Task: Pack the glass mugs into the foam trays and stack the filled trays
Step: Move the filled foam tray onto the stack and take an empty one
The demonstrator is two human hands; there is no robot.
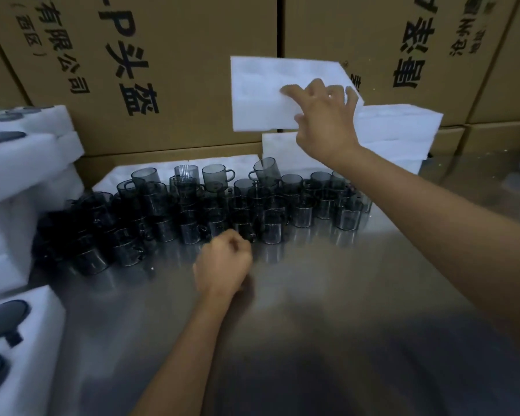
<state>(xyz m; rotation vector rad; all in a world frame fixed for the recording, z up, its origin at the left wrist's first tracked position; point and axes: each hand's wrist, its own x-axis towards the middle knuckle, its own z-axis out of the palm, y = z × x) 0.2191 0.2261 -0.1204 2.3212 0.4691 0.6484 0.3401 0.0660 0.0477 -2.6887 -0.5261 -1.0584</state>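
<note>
Fingers of the right hand [324,115] are spread across the face of an empty foam tray [270,91] with the thumb tucked at its lower edge, pinching the sheet and holding it up on edge, tilted toward the camera, above the crowd of glass mugs [210,205] — and that looks like a fresh tray being fetched for filling, carried high so it clears the glassware. Just behind the mugs, on the right, sits the stack of spare trays [403,136] it seems to belong to. The left hand [222,262] is down in front of the mugs, curled into a loose fist on the tabletop; whether it holds anything inside that fist I cannot tell, though nothing shows. The tray is white, soft-looking and matte, with shallow moulded pockets faintly visible on its face. The mugs are smoky grey, straight-sided, with small loop handles, packed close together; most stand upright, and one at the back leans at an angle. They sit on a steel table [327,310], brushed and reflective, throwing back their outlines. To the left of the mugs rise filled trays [18,181], stacked, with dark mug shapes nested in the oval cut-outs. Behind the mugs, a wall of cardboard cartons [168,70] printed with black characters closes off the bench.
</note>
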